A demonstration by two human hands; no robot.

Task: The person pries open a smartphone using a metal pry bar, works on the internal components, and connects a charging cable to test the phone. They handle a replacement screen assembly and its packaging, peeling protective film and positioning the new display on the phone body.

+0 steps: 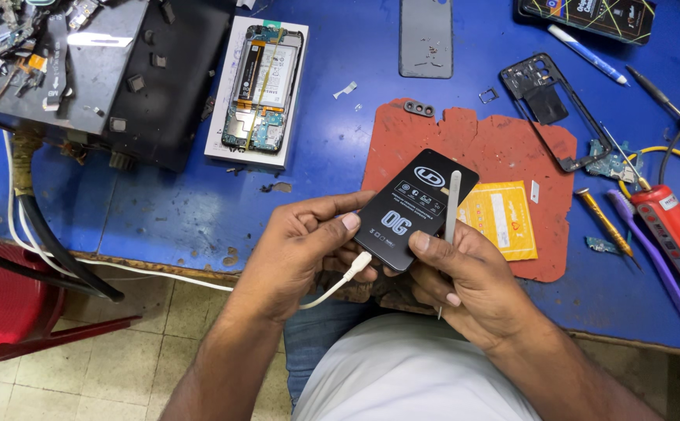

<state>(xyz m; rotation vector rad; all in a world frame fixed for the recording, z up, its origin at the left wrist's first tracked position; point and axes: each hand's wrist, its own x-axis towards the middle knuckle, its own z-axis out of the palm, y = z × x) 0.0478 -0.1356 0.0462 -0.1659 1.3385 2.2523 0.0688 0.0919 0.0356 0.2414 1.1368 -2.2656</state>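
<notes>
The left hand (301, 242) is closed on the lower left edge of a black rectangular phone with a printed film on its face (412, 209), thumb laid across the glass, and a white charging cable (338, 285) is plugged into the phone's bottom end just under that thumb. The right hand (465, 284) grips the phone's lower right corner, thumb on the face, and also pinches a slim grey metal pry tool (452, 209) that stands up along the phone's right edge. Just beyond both hands lies a red-brown rubber work mat (504, 140), with a yellow sachet (502, 218) on it beside the right hand. Farther off past the left hand sits an opened phone with its battery showing (260, 86) on a white box. Well right of the right hand lie a red-handled tool (677, 230) and a purple plastic spudger (656, 257) on the blue bench top (168, 210).
</notes>
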